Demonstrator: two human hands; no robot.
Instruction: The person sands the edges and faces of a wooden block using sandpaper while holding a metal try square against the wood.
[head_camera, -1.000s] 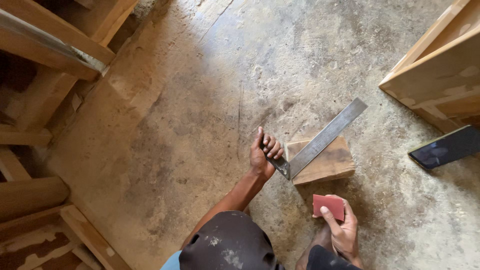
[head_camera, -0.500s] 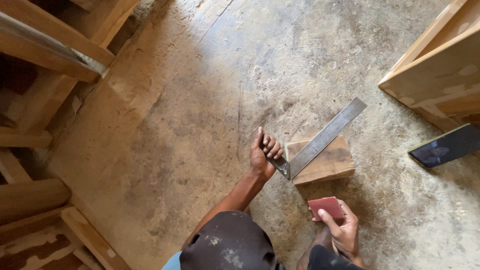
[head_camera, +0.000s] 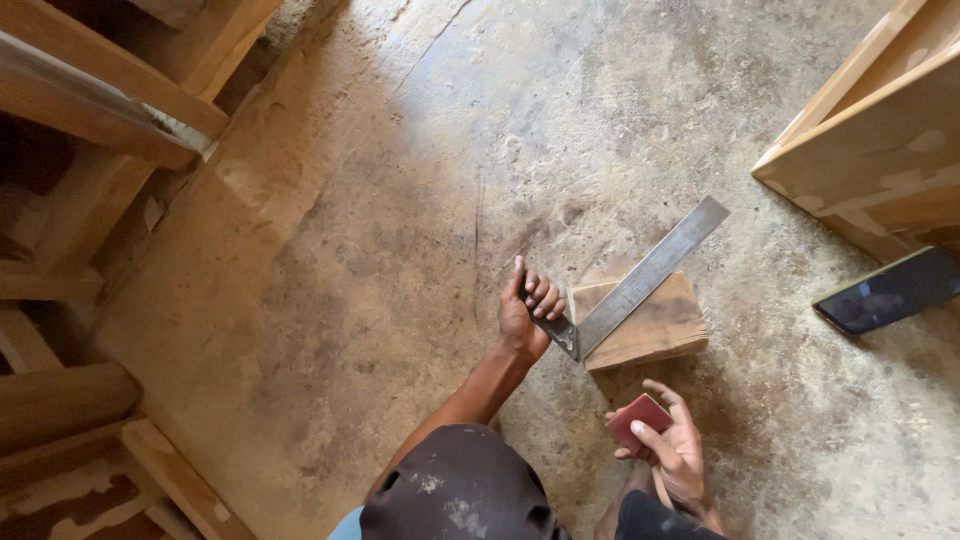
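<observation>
My left hand (head_camera: 528, 312) grips the dark stock of a steel try square (head_camera: 640, 280). Its long blade lies slantwise across the top of a small wooden block (head_camera: 655, 330) that rests on the concrete floor. My right hand (head_camera: 672, 448) is lower, below the block, and holds a small flat red piece (head_camera: 638, 420) between thumb and fingers, apart from the block. My knees, in dark paint-flecked cloth, show at the bottom edge.
A dark phone (head_camera: 890, 290) lies on the floor to the right. A pale wooden cabinet frame (head_camera: 880, 130) stands at the upper right. Wooden planks and furniture parts (head_camera: 90, 110) are stacked along the left side.
My right hand with the red piece has dropped slightly lower and turned a little. My left hand and the square have stayed where they were.
</observation>
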